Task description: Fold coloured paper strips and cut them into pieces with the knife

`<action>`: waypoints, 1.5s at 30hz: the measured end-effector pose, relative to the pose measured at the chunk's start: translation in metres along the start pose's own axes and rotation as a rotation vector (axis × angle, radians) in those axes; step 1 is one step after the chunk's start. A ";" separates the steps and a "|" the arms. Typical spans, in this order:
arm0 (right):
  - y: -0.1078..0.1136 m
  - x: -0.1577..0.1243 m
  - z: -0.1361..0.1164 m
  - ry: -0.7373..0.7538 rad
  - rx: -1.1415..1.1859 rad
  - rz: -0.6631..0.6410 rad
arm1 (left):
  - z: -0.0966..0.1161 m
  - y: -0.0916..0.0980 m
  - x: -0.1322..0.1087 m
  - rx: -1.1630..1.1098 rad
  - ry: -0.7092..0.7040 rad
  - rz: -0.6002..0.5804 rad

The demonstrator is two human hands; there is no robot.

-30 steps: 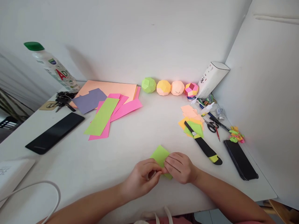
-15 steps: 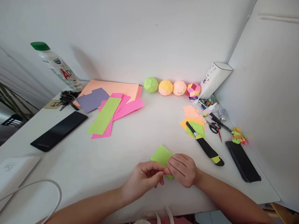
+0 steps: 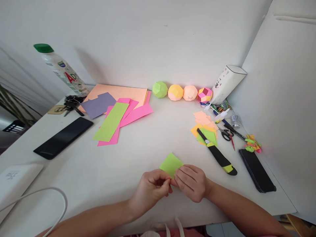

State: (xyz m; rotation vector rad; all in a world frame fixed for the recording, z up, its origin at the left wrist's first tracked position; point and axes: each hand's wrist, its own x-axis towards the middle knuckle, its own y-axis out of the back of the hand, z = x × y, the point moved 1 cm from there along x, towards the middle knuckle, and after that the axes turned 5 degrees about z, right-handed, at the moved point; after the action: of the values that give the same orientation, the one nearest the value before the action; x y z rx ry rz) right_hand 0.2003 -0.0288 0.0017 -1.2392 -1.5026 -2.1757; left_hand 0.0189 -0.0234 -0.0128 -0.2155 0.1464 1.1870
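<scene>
A small green paper square (image 3: 171,164) lies near the front of the white table (image 3: 153,138). My left hand (image 3: 151,190) and my right hand (image 3: 193,182) meet at its near edge, fingertips pinching the paper between them. The near part of the paper is hidden under my fingers. Its far corner points away from me and lies flat.
Strips of green and pink paper (image 3: 116,121) and orange sheets lie at the back left beside a black phone (image 3: 63,137), keys and a bottle (image 3: 61,70). Several paper balls (image 3: 182,92) line the wall. A utility knife (image 3: 218,156), scissors, paper scraps and a dark case (image 3: 256,170) lie right.
My hands have stayed on the green paper, and its near edge now shows less beneath my fingers. The view has shifted slightly.
</scene>
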 end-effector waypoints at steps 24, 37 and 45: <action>0.001 0.000 0.005 -0.044 0.003 0.042 | 0.004 0.008 0.005 0.242 -0.259 -0.024; 0.004 0.001 0.003 -0.017 0.024 -0.018 | 0.011 0.008 0.005 0.213 -0.341 -0.191; 0.004 0.001 0.000 0.013 -0.004 -0.076 | 0.008 0.005 0.002 0.394 -0.562 -0.111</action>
State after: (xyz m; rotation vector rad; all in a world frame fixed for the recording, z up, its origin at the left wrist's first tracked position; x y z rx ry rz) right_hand 0.2024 -0.0300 0.0047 -1.1852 -1.5651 -2.2305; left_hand 0.0148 -0.0179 -0.0060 0.4506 -0.1246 1.0448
